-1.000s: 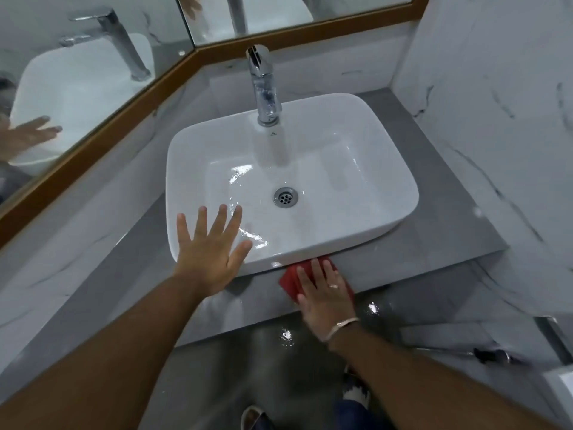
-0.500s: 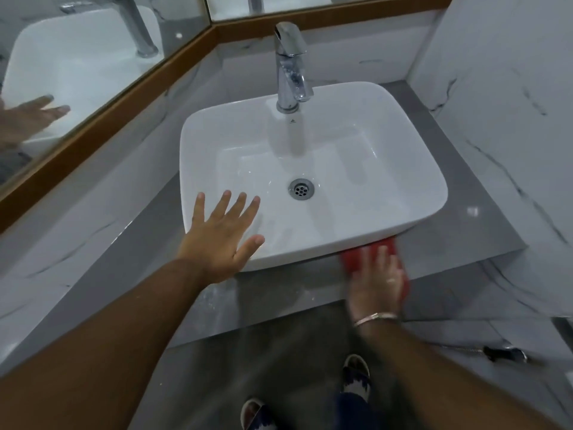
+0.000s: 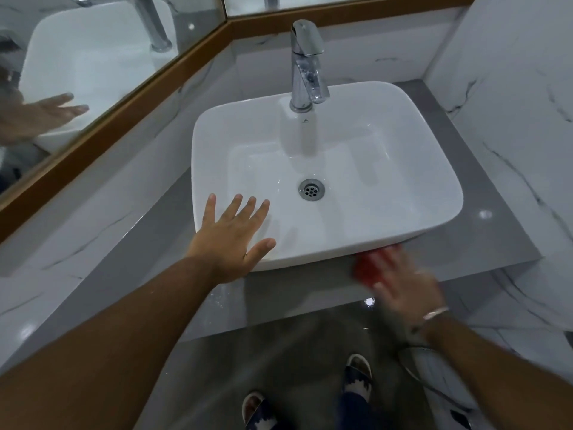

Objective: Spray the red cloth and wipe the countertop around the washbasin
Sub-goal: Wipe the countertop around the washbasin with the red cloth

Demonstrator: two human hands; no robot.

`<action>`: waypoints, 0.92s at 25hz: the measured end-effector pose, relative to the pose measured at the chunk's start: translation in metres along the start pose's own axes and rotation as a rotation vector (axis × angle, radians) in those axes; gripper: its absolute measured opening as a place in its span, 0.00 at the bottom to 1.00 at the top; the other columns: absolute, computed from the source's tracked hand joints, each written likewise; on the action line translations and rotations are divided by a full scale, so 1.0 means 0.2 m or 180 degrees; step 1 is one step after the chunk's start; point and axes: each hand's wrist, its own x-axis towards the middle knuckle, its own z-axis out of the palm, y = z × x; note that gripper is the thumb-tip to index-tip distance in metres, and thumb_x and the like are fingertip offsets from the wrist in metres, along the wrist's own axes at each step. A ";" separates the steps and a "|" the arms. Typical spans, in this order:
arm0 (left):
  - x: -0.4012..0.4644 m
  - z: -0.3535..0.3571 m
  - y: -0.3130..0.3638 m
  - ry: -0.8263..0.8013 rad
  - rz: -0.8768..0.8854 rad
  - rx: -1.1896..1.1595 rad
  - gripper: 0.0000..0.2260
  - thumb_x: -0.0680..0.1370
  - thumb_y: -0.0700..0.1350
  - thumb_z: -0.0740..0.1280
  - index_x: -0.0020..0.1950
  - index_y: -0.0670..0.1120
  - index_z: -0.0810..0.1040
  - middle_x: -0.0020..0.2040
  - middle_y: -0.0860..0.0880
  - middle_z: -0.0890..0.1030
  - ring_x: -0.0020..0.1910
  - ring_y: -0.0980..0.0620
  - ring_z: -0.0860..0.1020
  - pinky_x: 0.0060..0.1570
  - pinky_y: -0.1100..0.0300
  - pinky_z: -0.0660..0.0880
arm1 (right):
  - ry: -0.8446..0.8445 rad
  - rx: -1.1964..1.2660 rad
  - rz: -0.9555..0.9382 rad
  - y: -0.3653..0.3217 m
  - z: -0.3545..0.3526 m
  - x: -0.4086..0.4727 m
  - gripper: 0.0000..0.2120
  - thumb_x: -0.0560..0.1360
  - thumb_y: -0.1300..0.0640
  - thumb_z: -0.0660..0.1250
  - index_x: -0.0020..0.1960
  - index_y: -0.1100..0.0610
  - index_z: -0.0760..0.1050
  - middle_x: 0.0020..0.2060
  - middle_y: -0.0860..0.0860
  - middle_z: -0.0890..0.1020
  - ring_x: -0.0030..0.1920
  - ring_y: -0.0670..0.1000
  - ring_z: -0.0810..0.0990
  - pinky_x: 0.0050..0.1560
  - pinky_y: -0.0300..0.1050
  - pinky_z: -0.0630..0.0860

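Observation:
A white rectangular washbasin (image 3: 403, 181) stands on a grey countertop (image 3: 148, 249). My right hand (image 3: 406, 283), blurred by motion, presses flat on the red cloth (image 3: 366, 270) on the countertop strip just in front of the basin's front right corner. Only part of the cloth shows from under my fingers. My left hand (image 3: 232, 240) hovers with fingers spread over the basin's front left corner, holding nothing. No spray bottle is in view.
A chrome tap (image 3: 305, 66) rises at the basin's back rim. Wood-framed mirrors (image 3: 93, 57) line the left and back walls. A marble wall (image 3: 511, 103) closes off the right side. Below the counter edge are my sandalled feet (image 3: 356, 377) on a wet grey floor.
My right hand has slid the red cloth to the right along the front counter strip, from the basin's front middle to its right corner. My left hand has stayed over the left corner.

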 end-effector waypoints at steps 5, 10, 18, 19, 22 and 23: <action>0.01 0.00 0.01 -0.0094 -0.0057 -0.0011 0.45 0.70 0.75 0.26 0.82 0.56 0.44 0.83 0.50 0.50 0.81 0.45 0.46 0.75 0.35 0.33 | 0.0164 0.0629 0.2639 0.53 -0.10 0.12 0.35 0.73 0.41 0.46 0.76 0.56 0.58 0.75 0.65 0.57 0.73 0.71 0.56 0.72 0.66 0.54; -0.01 -0.01 0.00 -0.0151 -0.0069 0.0058 0.41 0.74 0.73 0.29 0.82 0.55 0.45 0.82 0.49 0.53 0.81 0.45 0.48 0.75 0.36 0.33 | 0.0171 0.0468 0.1174 -0.42 0.02 0.02 0.32 0.72 0.48 0.55 0.75 0.56 0.62 0.74 0.65 0.62 0.73 0.69 0.59 0.69 0.62 0.55; -0.01 0.00 -0.01 -0.0216 -0.0075 -0.0015 0.37 0.77 0.70 0.33 0.82 0.54 0.49 0.81 0.48 0.58 0.81 0.45 0.51 0.76 0.38 0.34 | -0.0212 -0.0140 -0.1163 0.13 0.01 0.01 0.29 0.74 0.47 0.60 0.74 0.48 0.61 0.74 0.58 0.65 0.71 0.64 0.66 0.64 0.62 0.71; -0.01 0.00 -0.01 -0.0224 -0.0068 -0.0022 0.37 0.77 0.70 0.33 0.82 0.54 0.49 0.81 0.48 0.58 0.81 0.45 0.52 0.76 0.37 0.35 | -0.0152 -0.0121 -0.0759 0.35 -0.02 0.02 0.29 0.74 0.46 0.58 0.74 0.50 0.61 0.74 0.58 0.63 0.72 0.65 0.64 0.62 0.64 0.72; -0.01 0.00 -0.01 -0.0273 -0.0057 -0.0057 0.38 0.77 0.71 0.33 0.82 0.54 0.49 0.81 0.48 0.59 0.81 0.45 0.52 0.76 0.37 0.35 | -0.0104 0.0214 0.0726 0.82 -0.11 0.06 0.30 0.75 0.44 0.52 0.75 0.53 0.62 0.74 0.63 0.62 0.72 0.69 0.62 0.64 0.70 0.67; -0.01 0.00 -0.01 -0.0290 -0.0059 -0.0064 0.38 0.76 0.71 0.33 0.82 0.54 0.49 0.81 0.48 0.59 0.81 0.45 0.53 0.76 0.36 0.35 | -0.0066 0.0312 0.1200 0.83 -0.12 0.07 0.30 0.75 0.45 0.51 0.75 0.55 0.62 0.74 0.64 0.62 0.71 0.70 0.61 0.64 0.71 0.65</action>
